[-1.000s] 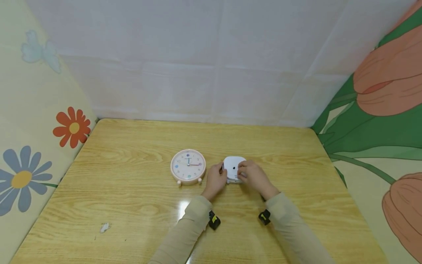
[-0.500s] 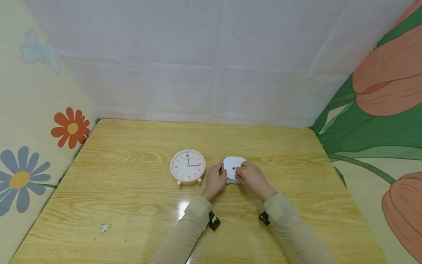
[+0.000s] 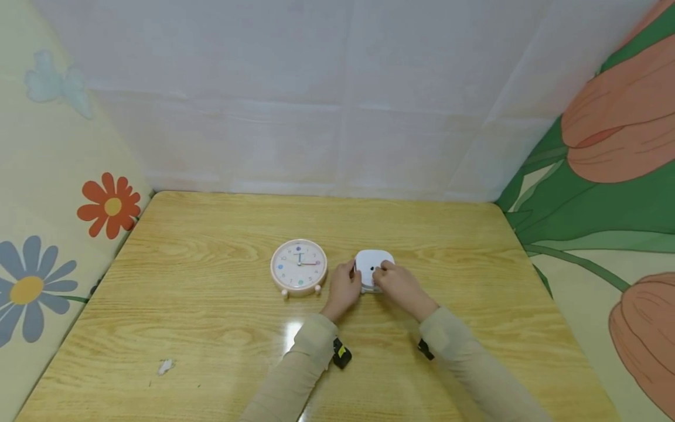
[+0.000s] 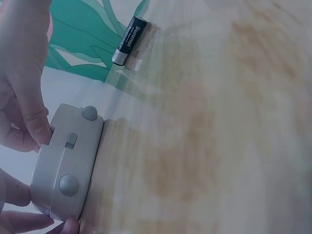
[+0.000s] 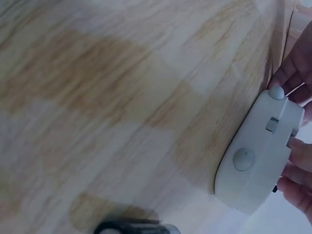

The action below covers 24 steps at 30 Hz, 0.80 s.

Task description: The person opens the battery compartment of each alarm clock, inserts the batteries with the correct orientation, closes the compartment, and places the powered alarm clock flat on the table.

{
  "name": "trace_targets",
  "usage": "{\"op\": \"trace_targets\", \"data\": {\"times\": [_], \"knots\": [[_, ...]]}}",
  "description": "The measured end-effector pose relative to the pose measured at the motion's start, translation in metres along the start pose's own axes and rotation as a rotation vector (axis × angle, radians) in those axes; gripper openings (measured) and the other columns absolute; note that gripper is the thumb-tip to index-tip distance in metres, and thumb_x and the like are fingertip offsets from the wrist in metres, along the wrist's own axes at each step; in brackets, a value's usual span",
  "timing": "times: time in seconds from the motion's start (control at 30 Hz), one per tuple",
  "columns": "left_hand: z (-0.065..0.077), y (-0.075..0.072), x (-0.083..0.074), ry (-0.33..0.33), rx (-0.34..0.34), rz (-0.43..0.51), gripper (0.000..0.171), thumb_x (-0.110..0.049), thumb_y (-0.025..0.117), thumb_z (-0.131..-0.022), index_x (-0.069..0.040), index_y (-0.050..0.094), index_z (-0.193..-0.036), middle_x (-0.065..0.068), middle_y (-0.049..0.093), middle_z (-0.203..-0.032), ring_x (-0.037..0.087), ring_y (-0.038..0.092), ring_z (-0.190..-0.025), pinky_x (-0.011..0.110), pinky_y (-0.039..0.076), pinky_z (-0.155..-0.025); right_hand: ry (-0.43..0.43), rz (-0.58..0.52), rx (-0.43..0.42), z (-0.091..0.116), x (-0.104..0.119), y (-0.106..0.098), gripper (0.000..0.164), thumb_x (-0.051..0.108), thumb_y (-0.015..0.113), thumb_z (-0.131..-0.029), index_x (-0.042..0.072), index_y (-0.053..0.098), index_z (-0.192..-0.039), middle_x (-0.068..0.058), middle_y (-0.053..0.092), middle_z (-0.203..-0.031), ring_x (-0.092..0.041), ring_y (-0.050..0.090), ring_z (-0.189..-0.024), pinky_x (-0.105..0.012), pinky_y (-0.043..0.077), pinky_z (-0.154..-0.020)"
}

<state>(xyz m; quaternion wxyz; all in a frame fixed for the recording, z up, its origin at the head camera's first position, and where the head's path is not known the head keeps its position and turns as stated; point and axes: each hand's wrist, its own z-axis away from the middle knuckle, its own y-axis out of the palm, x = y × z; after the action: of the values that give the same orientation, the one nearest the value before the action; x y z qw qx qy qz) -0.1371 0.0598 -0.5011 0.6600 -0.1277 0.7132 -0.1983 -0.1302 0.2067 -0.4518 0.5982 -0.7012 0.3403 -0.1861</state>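
Observation:
A white alarm clock (image 3: 365,262) lies with its back up on the table; its two ball feet and a small latch slot show on the near side in both wrist views. My left hand (image 3: 344,290) grips its left side, with fingertips down at the base (image 4: 17,202). Over the clock's lower right, the fingers of my right hand (image 3: 403,288) are bunched, thumb in the notch at the edge in the left wrist view. A black knob (image 3: 372,268) shows beside those fingertips. What they grip inside the notch is hidden.
A pink round alarm clock (image 3: 299,266) lies face up to the left of my left hand. A black and silver battery (image 4: 129,41) lies on the tabletop near the right hand. The table (image 3: 211,328) meets a white cloth backdrop (image 3: 263,140).
My right hand has slid a little to the left across the back of the white alarm clock. The left hand keeps its hold, and the clock stays about where it was.

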Motion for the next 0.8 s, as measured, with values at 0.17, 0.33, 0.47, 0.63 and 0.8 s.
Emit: {"op": "trace_targets", "data": {"times": [0.17, 0.33, 0.47, 0.63, 0.8], "knots": [[-0.0004, 0.0008, 0.0009, -0.004, 0.003, -0.001, 0.036, -0.005, 0.05, -0.088, 0.014, 0.052, -0.119, 0.023, 0.057, -0.098, 0.03, 0.053, -0.09, 0.042, 0.045, -0.08, -0.008, -0.004, 0.016, 0.0002, 0.0, 0.0, 0.01, -0.005, 0.068, -0.072, -0.004, 0.064, -0.08, -0.012, 0.059, -0.073, -0.019, 0.05, -0.068, -0.026, 0.047, -0.056], [-0.0003, 0.0015, 0.0013, 0.003, 0.006, -0.003, 0.036, -0.005, 0.05, -0.088, 0.014, 0.051, -0.119, 0.024, 0.057, -0.1, 0.031, 0.053, -0.091, 0.043, 0.044, -0.081, -0.015, 0.001, 0.041, 0.0, -0.0008, 0.0001, 0.007, -0.005, 0.067, -0.073, -0.003, 0.063, -0.079, -0.012, 0.058, -0.074, -0.019, 0.049, -0.067, -0.026, 0.046, -0.056], [-0.0007, 0.0012, 0.0007, 0.021, -0.004, -0.008, 0.035, -0.004, 0.05, -0.087, 0.014, 0.052, -0.118, 0.024, 0.058, -0.098, 0.032, 0.054, -0.091, 0.043, 0.045, -0.081, -0.011, 0.0, 0.044, -0.0009, -0.0011, -0.0019, 0.007, -0.005, 0.067, -0.074, -0.002, 0.064, -0.079, -0.012, 0.058, -0.074, -0.019, 0.05, -0.067, -0.025, 0.046, -0.054], [-0.0011, 0.0015, 0.0011, 0.027, -0.005, -0.005, 0.035, -0.004, 0.05, -0.087, 0.014, 0.053, -0.117, 0.025, 0.058, -0.099, 0.033, 0.054, -0.092, 0.044, 0.044, -0.082, 0.0, -0.011, 0.044, -0.0007, -0.0014, -0.0037, 0.009, -0.006, 0.068, -0.072, -0.002, 0.064, -0.08, -0.012, 0.057, -0.073, -0.019, 0.051, -0.065, -0.025, 0.046, -0.053], [-0.0001, 0.0001, 0.0007, -0.003, 0.013, 0.012, 0.036, -0.004, 0.05, -0.088, 0.014, 0.051, -0.119, 0.025, 0.057, -0.102, 0.034, 0.053, -0.095, 0.044, 0.043, -0.085, 0.008, -0.042, 0.042, 0.0001, -0.0018, -0.0033, 0.01, -0.006, 0.067, -0.072, -0.003, 0.062, -0.08, -0.011, 0.055, -0.071, -0.018, 0.05, -0.064, -0.025, 0.045, -0.051]]}}
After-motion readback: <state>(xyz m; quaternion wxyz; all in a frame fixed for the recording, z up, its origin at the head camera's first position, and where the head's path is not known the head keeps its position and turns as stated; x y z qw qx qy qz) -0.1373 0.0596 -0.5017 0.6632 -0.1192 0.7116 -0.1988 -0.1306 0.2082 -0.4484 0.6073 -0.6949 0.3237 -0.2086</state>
